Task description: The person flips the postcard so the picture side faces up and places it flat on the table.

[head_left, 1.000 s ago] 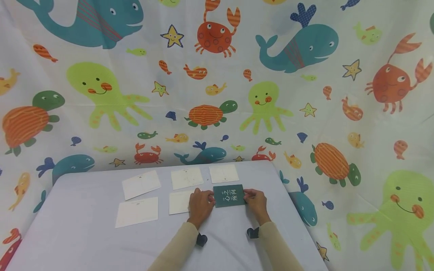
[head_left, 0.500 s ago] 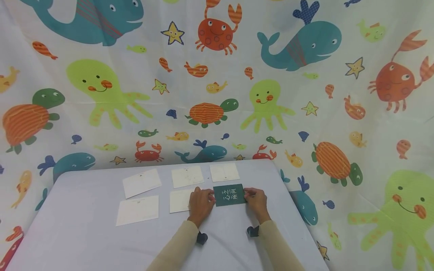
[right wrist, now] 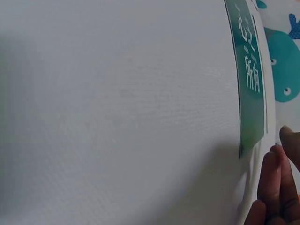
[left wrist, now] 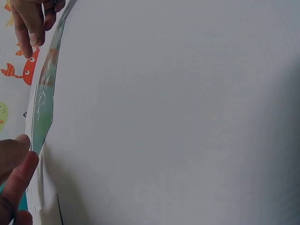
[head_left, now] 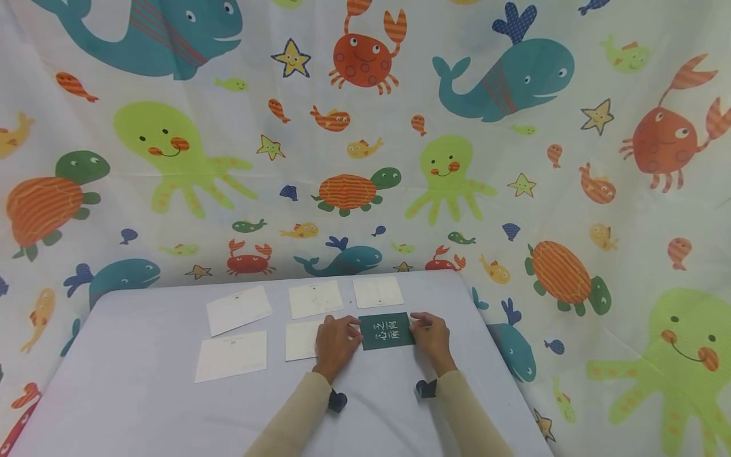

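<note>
The green lettered card (head_left: 387,331) lies at the right end of the nearer row on your bench (head_left: 143,412), scarcely moved over the last second; your hands changed. Your left hand (head_left: 335,346) has drawn slightly left, thumb and forefinger at the card's left edge; I cannot tell whether they pinch it. Your right hand (head_left: 433,337) seems to have eased, thumb and fingers loosely spread just beside the right edge. That suggests the card's placing is nearly settled. To its left, a white card (head_left: 300,343) shows partly behind your left hand, then another white card (head_left: 231,357). Three more white cards (head_left: 316,299) make the farther row.
</note>
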